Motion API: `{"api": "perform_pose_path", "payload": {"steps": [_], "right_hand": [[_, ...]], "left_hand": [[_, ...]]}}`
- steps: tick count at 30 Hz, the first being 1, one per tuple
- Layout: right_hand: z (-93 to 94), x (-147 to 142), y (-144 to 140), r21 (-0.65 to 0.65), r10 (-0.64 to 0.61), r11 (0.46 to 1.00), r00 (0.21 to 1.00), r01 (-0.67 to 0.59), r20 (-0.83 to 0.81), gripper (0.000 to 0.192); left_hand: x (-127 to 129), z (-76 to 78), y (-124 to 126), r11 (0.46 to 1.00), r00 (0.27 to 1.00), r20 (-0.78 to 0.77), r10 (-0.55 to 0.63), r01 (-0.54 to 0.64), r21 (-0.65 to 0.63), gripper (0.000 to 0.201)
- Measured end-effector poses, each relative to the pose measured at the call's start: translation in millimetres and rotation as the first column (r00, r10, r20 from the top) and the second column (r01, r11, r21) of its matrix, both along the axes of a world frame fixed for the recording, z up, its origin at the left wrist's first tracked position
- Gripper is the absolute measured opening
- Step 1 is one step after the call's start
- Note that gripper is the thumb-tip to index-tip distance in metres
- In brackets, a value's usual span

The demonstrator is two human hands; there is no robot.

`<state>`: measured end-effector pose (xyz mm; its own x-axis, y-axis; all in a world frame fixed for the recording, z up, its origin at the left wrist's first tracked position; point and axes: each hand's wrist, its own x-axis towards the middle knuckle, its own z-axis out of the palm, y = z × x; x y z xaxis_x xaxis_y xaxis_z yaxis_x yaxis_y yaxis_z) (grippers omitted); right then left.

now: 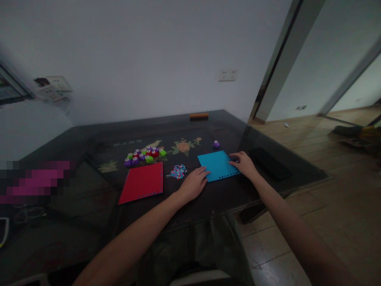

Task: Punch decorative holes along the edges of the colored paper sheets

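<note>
The person sat at a dark table [89, 143] with both bare arms stretched forward over it. The left hand [193, 183] lay flat, fingers loosely spread and gripping nothing, its fingertips pressing the near left corner of a blue sheet [218, 165]. The right hand [243, 163] rested on the sheet's right edge, fingers curled lightly downward; whether it pinched the edge or hid something small beneath it, I could not tell. The blue sheet lay flat toward the table's right side, a row of punched holes showing along its near and right edges.

Just left of the left hand sat a small heap of punched scraps [178, 171], and further left a red sheet [143, 182] with holes along its right and near edges. Beyond the red sheet clustered green, red and purple punches [145, 155]; one lone purple punch [216, 144] stood just beyond the blue sheet.

To my eye, keeping the left palm pressed firm would stop the sheet sliding on the glossy surface while the right worked the edge.
</note>
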<state>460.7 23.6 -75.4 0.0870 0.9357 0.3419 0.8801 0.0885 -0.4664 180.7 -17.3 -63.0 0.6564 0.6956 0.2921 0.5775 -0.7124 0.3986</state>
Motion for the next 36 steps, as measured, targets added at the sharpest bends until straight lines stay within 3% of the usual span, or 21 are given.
{"api": "perform_pose_path", "payload": {"steps": [7, 17, 36], "right_hand": [[3.2, 1.2, -1.1, 0.045, -0.004, 0.999, 0.999, 0.006, -0.046, 0.036], [7.7, 15.6, -1.7, 0.17, -0.102, 0.976, 0.973, 0.138, -0.207, 0.028], [10.7, 11.2, -3.3, 0.142, -0.113, 0.979, 0.968, 0.147, -0.225, 0.027]], "left_hand": [[-1.0, -2.0, 0.5, 1.0, 1.0, 0.012, -0.005, 0.005, 0.005, 0.034], [-0.8, -4.6, 1.4, 1.0, 1.0, 0.01, -0.004, 0.004, 0.029, 0.034], [-2.3, -5.0, 1.8, 1.0, 1.0, 0.018, -0.017, 0.016, 0.026, 0.034]]}}
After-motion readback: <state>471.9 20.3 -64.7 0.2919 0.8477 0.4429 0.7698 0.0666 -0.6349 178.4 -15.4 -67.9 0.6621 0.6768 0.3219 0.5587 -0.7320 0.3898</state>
